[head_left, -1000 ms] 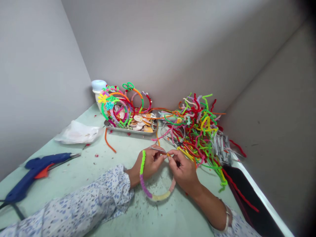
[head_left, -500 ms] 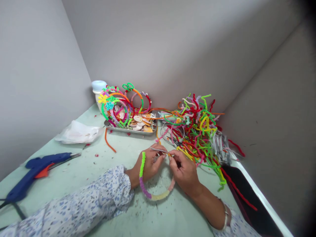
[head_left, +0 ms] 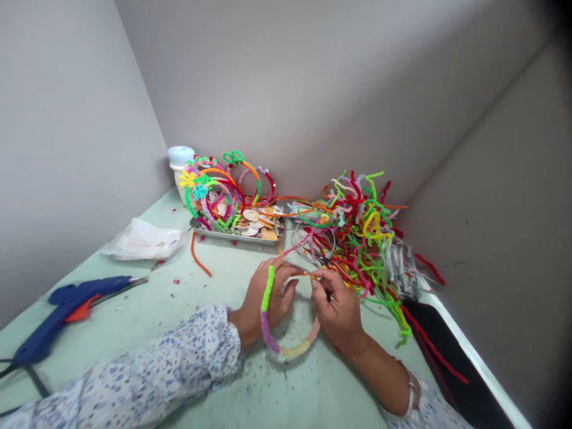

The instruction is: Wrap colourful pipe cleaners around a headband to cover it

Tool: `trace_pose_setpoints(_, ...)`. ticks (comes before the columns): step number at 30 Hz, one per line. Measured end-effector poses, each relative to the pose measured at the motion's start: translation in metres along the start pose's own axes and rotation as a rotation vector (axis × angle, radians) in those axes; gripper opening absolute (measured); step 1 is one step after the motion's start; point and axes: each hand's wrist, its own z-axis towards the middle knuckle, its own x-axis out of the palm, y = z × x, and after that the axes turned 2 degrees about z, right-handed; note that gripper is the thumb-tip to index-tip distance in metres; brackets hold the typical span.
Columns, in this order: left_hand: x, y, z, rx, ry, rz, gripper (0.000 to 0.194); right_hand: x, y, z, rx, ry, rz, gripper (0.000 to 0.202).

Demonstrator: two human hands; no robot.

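Observation:
A curved headband [head_left: 270,339], partly wrapped in green, purple, pale yellow and pink fuzzy pipe cleaner, is held above the table between my two hands. My right hand [head_left: 338,310] is closed, thumb and index finger pinching the band's far side where a bit of orange pipe cleaner [head_left: 305,273] shows. My left hand [head_left: 271,295] lies behind the green end, its fingers curled along the far part of the band and its thumb a little apart. The fingers hide some of the band.
A metal tray [head_left: 232,235] holds shells and finished headbands. Beside it lies a heap of pipe cleaners [head_left: 357,238] with scissors [head_left: 322,258]. A blue glue gun [head_left: 74,298], a plastic bag [head_left: 145,239] and a lidded white container [head_left: 181,158] are at left. A dark flat object [head_left: 440,339] is at right.
The headband has turned and shifted slightly right, its green end too. My left thumb has come away from my right fingertips, and the grey strip by my left fingers shows less.

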Motion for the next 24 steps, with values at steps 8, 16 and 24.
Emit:
trace_pose_setpoints(8,0.01,0.006,-0.002,-0.329,0.018,-0.278,0.011,-0.001,0.0,-0.001,0.021,0.034,0.055,0.015)
trace_pose_setpoints(16,0.013,0.01,0.006,-0.734,0.253,-1.142,0.034,0.001,-0.002,-0.006,0.018,0.112,0.15,0.016)
trace_pose_setpoints(24,0.01,0.009,0.006,-0.696,0.186,-1.32,0.018,0.005,-0.006,-0.006,0.137,0.088,0.293,0.014)
